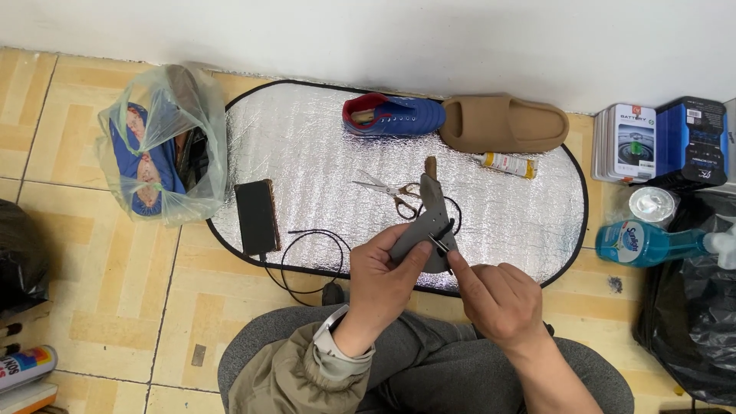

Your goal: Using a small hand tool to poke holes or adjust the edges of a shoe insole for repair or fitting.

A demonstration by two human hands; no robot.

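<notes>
Both hands — left (381, 277), right (494, 299) — grip a grey shoe piece (426, 224).

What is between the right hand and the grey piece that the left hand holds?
Nothing visible is in the way. The left hand grips the grey piece from the side, and the right hand reaches its lower edge with a thin dark tool in its fingertips. The scissors lie farther off on the silver mat.
</notes>
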